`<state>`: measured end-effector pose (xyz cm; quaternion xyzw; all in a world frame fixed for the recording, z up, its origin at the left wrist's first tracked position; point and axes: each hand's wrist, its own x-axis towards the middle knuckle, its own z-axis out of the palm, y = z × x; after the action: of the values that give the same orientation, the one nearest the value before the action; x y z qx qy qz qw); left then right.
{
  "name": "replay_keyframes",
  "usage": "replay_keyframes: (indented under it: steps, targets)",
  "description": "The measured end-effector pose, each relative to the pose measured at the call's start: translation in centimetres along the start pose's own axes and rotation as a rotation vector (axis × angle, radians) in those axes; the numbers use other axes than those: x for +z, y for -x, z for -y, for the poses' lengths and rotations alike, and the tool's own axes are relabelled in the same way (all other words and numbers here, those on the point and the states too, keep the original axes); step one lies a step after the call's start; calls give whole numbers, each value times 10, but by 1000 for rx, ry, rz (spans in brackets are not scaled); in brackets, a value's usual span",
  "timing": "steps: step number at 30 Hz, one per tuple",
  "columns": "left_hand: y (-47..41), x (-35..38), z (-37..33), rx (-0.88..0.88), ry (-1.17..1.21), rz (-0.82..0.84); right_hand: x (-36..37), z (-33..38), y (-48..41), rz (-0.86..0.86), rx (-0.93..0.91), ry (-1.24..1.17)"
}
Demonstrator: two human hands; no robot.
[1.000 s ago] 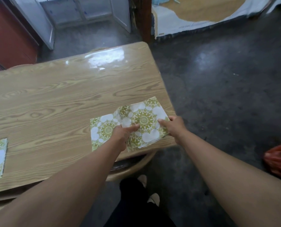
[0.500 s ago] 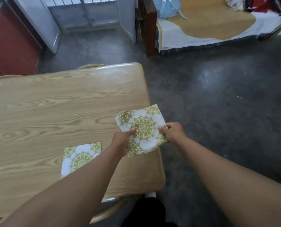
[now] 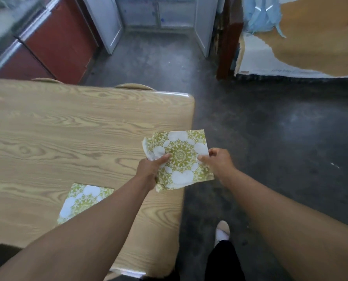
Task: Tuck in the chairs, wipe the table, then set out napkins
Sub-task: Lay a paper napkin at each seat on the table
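From the head: held above the right edge of the table (image 3: 67, 128), a green-patterned napkin stack (image 3: 181, 157), with left hand (image 3: 150, 169) curled round its left side and right hand (image 3: 219, 161) pinching its right edge. Nearer and left, flat on the table, a single napkin (image 3: 83, 199). At the far edge, two chair backs (image 3: 134, 86).

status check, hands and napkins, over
Left hand and right hand both grip napkin stack, over table right edge. One laid napkin flat, near side. No obstruction seen.
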<state>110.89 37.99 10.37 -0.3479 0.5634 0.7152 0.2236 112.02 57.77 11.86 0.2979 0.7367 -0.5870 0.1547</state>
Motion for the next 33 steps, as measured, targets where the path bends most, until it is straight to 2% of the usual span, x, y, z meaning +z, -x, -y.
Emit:
replay_keyframes:
  steps: [8,13,21,33]
  targets:
    - [-14,97,-12,28,124,-115,-78,43,-73,131,-42,86]
    - [-28,131,-32,47,159,-190,-97,75,-112,188,-59,99]
    - [-78,151,-80,31,269,-262,-83,133,-189,331,-47,143]
    - [-208,177,-220,87,417,-338,-31,285,-336,430,-74,240]
